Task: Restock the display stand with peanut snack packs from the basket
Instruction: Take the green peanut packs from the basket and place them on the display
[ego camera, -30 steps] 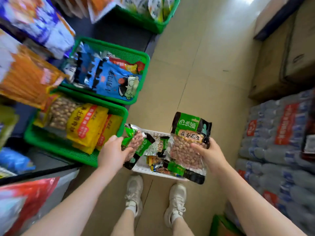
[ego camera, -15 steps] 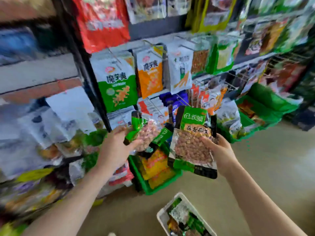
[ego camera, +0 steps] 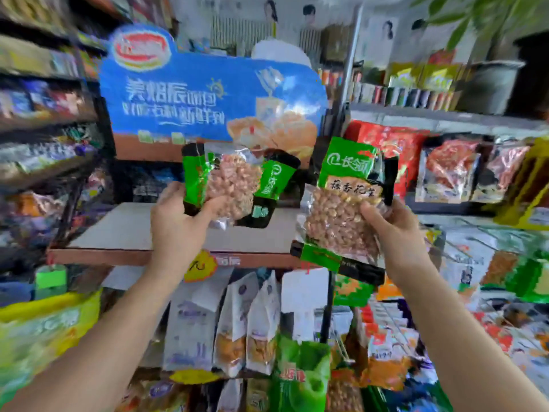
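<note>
Left hand [ego camera: 175, 221]: grip clenched on the lower left end of a peanut pack [ego camera: 234, 185]; thumb laid over the clear window, fingers behind.
Left pack orientation: tilted, near sideways; green-and-black ends point left and right.
Left pack writing: white logo on the right green end, turned on its side; not readable.
Right hand [ego camera: 398, 230]: grip clenched on the right edge of a second peanut pack [ego camera: 341, 212]; thumb on the front film.
Right pack orientation: near upright, top leaning slightly right.
Right pack writing: green header with a white logo and "长领"; tan band below reads "蒜香花生"; small print on the black bottom strip too blurred to read.
Pack positions: both held up in front of the display stand, above its cardboard shelf [ego camera: 118, 230]; the two packs are apart, side by side.
Header board [ego camera: 208, 99]: blue, with a red-and-white oval logo at top left, white Chinese lettering smeared by blur, and a bread picture at lower right.
Shelf front edge: brown strip carrying a yellow tag [ego camera: 199, 266] with a handwritten mark; neighbouring print unreadable.
Open room: the pale shelf surface is bare to the left of the left hand.
Below the shelf: white stand-up pouches [ego camera: 246, 322] hang in a row, touching each other.
Right side: red snack bags [ego camera: 389, 144] on a neighbouring rack, behind the right pack.
</note>
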